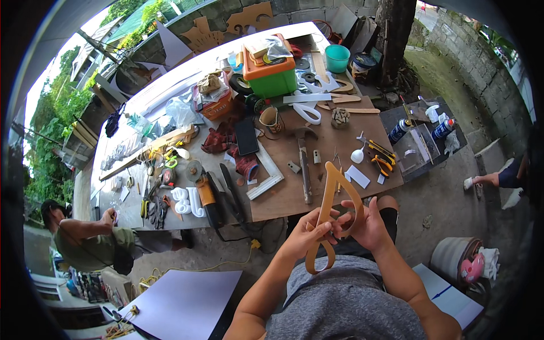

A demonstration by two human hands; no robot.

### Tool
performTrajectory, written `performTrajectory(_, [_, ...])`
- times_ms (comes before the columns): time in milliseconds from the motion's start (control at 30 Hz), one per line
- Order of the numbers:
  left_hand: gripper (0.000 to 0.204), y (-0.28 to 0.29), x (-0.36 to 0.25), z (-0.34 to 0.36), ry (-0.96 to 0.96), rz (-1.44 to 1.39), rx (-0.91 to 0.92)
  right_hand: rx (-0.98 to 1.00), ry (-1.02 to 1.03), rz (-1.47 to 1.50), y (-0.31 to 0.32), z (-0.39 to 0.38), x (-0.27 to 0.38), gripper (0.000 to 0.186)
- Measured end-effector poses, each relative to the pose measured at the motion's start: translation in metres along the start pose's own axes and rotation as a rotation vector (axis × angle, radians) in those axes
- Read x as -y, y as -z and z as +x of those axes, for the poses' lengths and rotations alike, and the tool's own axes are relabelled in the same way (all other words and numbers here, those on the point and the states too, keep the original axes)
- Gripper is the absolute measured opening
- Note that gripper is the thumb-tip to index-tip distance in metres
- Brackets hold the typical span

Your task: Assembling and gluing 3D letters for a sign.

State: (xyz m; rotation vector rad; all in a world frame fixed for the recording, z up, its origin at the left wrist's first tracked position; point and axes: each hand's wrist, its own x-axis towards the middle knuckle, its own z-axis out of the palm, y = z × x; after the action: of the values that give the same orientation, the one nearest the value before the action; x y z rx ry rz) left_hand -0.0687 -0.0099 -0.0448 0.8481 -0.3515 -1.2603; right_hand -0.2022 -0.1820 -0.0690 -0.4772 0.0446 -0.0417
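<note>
Above the table's front edge I hold a tan, flat strip bent into a looped, letter-like outline [327, 195], with a pointed top and a small curl at the bottom. My left hand [311, 231] is closed around its lower left side. On the right side of the outline, my right hand [368, 226] grips the curved part, its fingers partly hidden behind the strip. Just beyond lie a claw hammer [305, 170], orange-handled pliers [382, 166] and small white pieces [357, 177] on the brown board [272, 205].
An angle grinder [204, 192] and white cut-out letters [188, 202] lie at the table's near left. A green bin with an orange lid [272, 79] stands farther back. Spray cans [399, 131] stand at right. Another person [85, 241] works at the left; a leg [490, 180] shows at right.
</note>
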Motion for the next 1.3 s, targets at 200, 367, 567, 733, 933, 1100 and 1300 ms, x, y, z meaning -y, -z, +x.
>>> performTrajectory(200, [0.041,0.003,-0.003,0.001,-0.082,0.045,-0.058,-0.281,0.025,-0.055,-0.014,0.003,-0.006,0.074])
performTrajectory(367, [0.039,0.024,-0.016,0.001,-0.306,-0.136,-0.17,-0.257,-0.125,-0.478,-0.001,-0.006,-0.021,0.05])
performTrajectory(567, [0.044,0.044,-0.021,0.0,-0.453,-0.253,-0.401,-0.044,-0.446,-0.669,-0.005,-0.012,-0.046,0.035])
performTrajectory(733, [0.045,0.051,-0.012,0.002,-0.447,-0.238,-0.416,-0.043,-0.471,-0.691,0.0,-0.013,-0.048,0.025])
performTrajectory(933, [0.041,0.046,0.009,0.004,-0.282,0.091,-0.333,-0.171,-0.406,-0.692,-0.006,-0.011,-0.037,0.019])
performTrajectory(1100, [0.039,0.051,0.025,0.013,-0.404,0.269,-0.319,-0.324,-0.192,-0.794,-0.013,-0.009,-0.019,0.018])
performTrajectory(1300, [0.021,0.103,0.026,0.018,-0.432,0.857,-0.846,-0.358,-0.074,-0.845,-0.014,-0.003,-0.001,0.02])
